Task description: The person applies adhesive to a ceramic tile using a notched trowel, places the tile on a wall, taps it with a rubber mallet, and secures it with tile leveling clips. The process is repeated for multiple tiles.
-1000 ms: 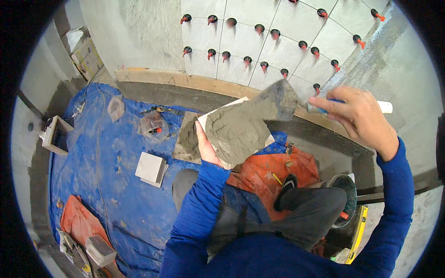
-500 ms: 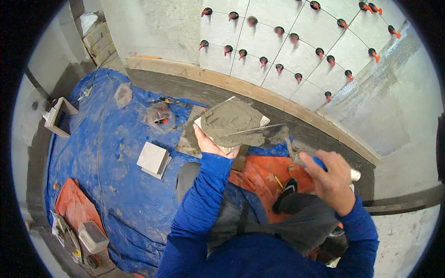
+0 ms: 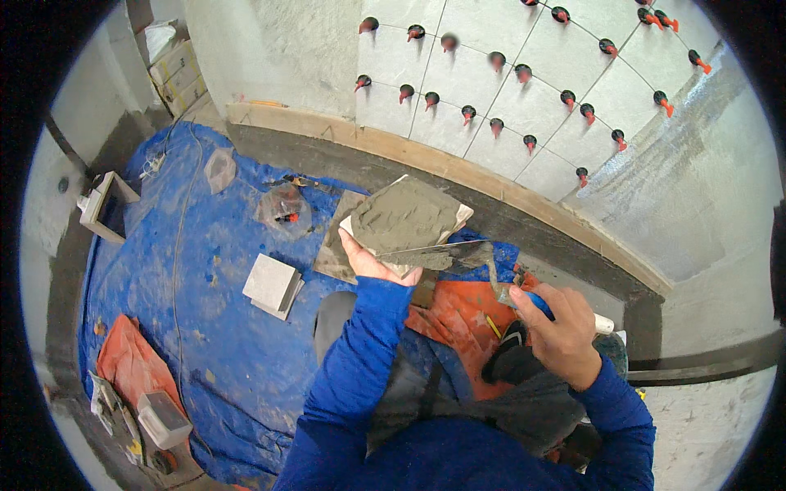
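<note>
My left hand (image 3: 372, 260) supports a square tile from below and at its near edge, fingers wrapped under it. Grey mortar (image 3: 409, 214) covers most of the tile's upper face; pale corners of the tile (image 3: 464, 214) show at the sides. In my right hand (image 3: 559, 327) is a trowel, gripped by its blue and white handle (image 3: 603, 324). The trowel's blade (image 3: 438, 257) lies across the near edge of the tile, with mortar on it. The underside of the tile is hidden.
Ahead, the wall carries grey tiles (image 3: 393, 57) with red-and-black levelling clips (image 3: 468, 114), above a wooden batten (image 3: 442, 159). A blue tarp (image 3: 221, 327) covers the floor, with stacked tiles (image 3: 273, 282), a plastic bag (image 3: 282, 209) and a clear tub (image 3: 164, 419). An orange sheet (image 3: 458, 307) lies below my hands.
My right hand and the trowel have moved left and nearer, bringing the blade toward the tile's near edge. The mortar on top looks smoother. My left hand stays nearly in place.
</note>
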Motion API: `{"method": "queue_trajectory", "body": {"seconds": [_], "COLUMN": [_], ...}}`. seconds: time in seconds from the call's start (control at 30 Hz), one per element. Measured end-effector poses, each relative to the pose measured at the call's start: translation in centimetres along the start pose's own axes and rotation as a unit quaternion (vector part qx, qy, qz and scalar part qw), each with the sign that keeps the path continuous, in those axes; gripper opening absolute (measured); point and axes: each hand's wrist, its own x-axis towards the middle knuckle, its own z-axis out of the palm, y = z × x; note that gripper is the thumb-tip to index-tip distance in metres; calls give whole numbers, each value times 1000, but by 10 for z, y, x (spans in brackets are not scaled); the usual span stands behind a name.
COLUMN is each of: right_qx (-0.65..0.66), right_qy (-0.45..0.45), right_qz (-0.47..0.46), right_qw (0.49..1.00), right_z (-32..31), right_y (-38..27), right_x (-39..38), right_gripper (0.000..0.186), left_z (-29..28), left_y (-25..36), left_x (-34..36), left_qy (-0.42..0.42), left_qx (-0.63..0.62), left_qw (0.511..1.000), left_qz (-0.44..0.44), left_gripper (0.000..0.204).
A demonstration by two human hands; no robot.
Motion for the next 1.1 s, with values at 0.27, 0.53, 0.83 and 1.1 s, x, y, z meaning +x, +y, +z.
{"method": "queue_trajectory", "body": {"seconds": [0.27,0.53,0.83,1.1], "right_qx": [-96,-96,103,-72], "right_qy": [5,-13,-71,-126], "right_qz": [-13,-42,43,-126], "right_qw": [995,994,991,981], "right_z": [-23,-59,-74,-85], "right_y": [39,62,75,45], "right_x": [13,43,59,80], "right_gripper": [55,56,46,43], "left_z": [6,20,38,33], "left_y": [5,1,-10,-14], "left_x": [-4,-8,-17,-15], "left_qy": [-41,-82,-63,-101], "left_qx": [12,43,103,50], "left_qw": [999,994,992,989], "left_qz": [-26,-51,-33,-96], "left_gripper": [83,81,81,81]}}
